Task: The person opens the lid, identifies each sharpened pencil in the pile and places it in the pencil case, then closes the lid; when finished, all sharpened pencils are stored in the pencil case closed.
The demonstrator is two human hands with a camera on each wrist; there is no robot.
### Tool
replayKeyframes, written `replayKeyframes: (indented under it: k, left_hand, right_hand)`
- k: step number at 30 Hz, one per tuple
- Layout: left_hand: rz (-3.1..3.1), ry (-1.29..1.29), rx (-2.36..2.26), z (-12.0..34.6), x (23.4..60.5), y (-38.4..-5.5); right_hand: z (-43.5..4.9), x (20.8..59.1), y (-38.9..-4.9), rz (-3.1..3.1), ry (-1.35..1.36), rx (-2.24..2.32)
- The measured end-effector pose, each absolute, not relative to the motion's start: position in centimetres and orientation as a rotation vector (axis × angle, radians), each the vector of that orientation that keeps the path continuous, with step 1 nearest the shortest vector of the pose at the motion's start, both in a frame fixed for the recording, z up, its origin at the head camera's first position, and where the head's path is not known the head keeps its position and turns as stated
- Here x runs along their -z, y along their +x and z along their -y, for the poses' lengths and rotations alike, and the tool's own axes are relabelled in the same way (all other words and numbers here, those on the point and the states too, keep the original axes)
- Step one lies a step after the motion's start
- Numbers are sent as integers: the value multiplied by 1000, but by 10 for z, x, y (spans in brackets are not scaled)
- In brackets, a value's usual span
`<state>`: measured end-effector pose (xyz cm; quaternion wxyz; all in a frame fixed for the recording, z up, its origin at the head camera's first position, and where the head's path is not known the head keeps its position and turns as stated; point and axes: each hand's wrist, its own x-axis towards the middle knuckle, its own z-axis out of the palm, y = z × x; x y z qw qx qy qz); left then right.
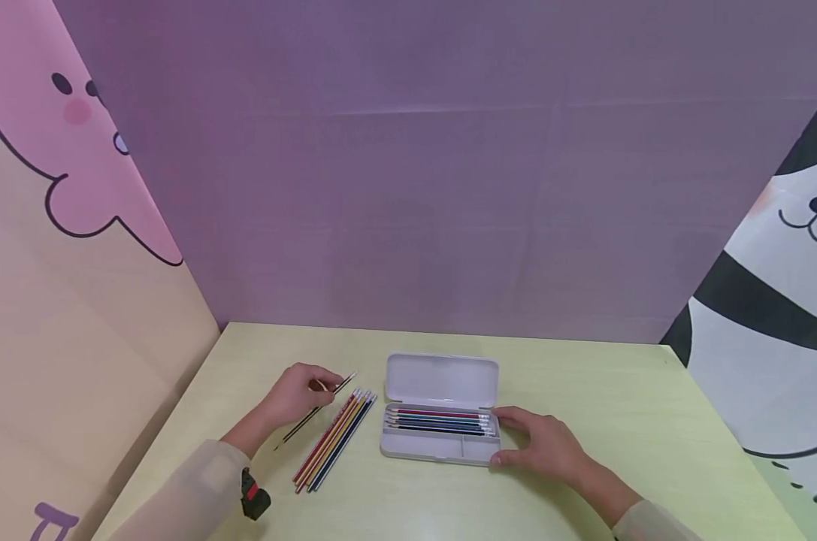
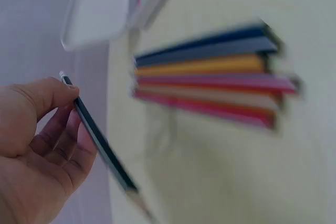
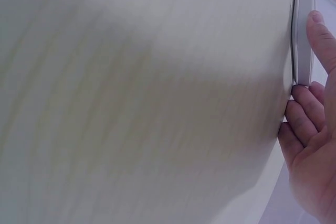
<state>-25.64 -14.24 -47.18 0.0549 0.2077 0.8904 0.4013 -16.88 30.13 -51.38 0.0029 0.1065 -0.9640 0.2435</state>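
My left hand (image 1: 303, 394) pinches a dark pencil (image 2: 102, 139) near its eraser end, between thumb and fingers. The pencil slants above the table, its sharpened tip toward the lower left in the head view. Just right of it, several coloured pencils (image 1: 334, 443) lie side by side on the table, red, yellow and dark blue among them. An open white pencil case (image 1: 422, 448) lies farther right, its lid (image 1: 442, 379) folded back. Several pencils (image 1: 438, 422) fill its rear compartment. My right hand (image 1: 543, 443) holds the case's right end, thumb at the front corner, fingers behind.
The pale wooden table (image 1: 618, 421) meets a purple wall panel (image 1: 449, 188) at its back edge. Side panels with cartoon figures stand left and right. A small black device (image 1: 255, 496) is worn on the left wrist.
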Motion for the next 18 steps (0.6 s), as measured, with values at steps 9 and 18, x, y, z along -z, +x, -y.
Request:
replayKeyframes:
  k: [9, 18]
  left_hand:
    - [-2490, 791, -1271, 61, 460, -263]
    - [-2399, 914, -1177, -13, 472, -269]
  right_hand:
    - [-304, 518, -168, 3011, 346, -749]
    - [-304, 517, -168, 3003, 342, -757]
